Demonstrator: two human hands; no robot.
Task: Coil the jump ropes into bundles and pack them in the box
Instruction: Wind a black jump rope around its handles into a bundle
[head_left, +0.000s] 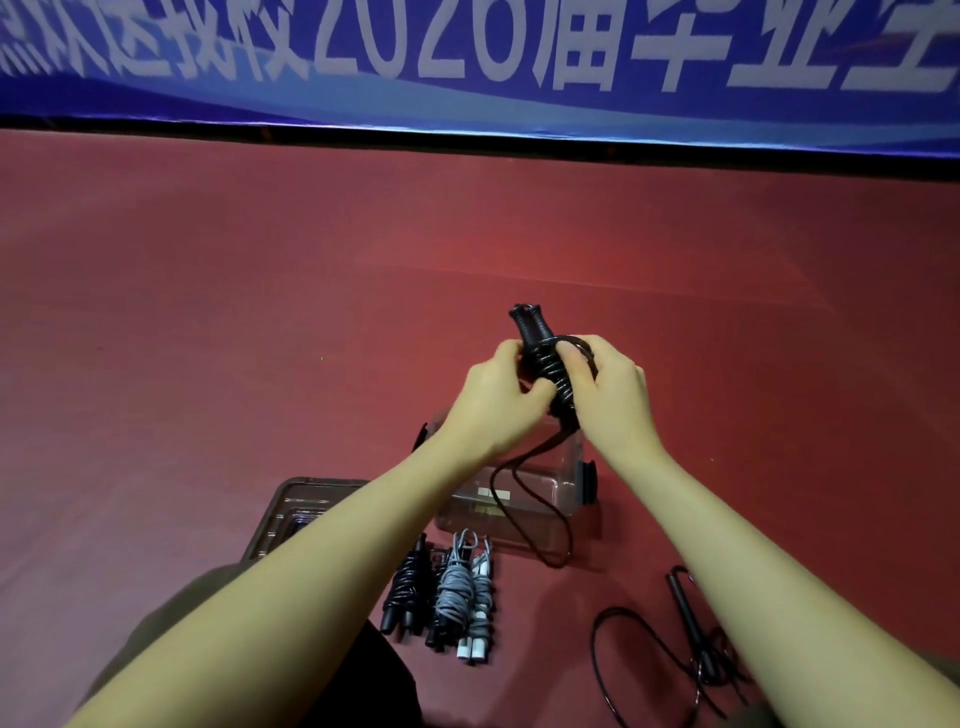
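While hands (498, 400) wrap rope (550, 374) — forearms hide box (563, 483), lid (291, 506).

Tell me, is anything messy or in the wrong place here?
Yes. One black jump rope sprawls uncoiled on the red floor at right, while finished bundles lie beside the clear box, not inside. A loose tail dangles from the rope both hands are holding.
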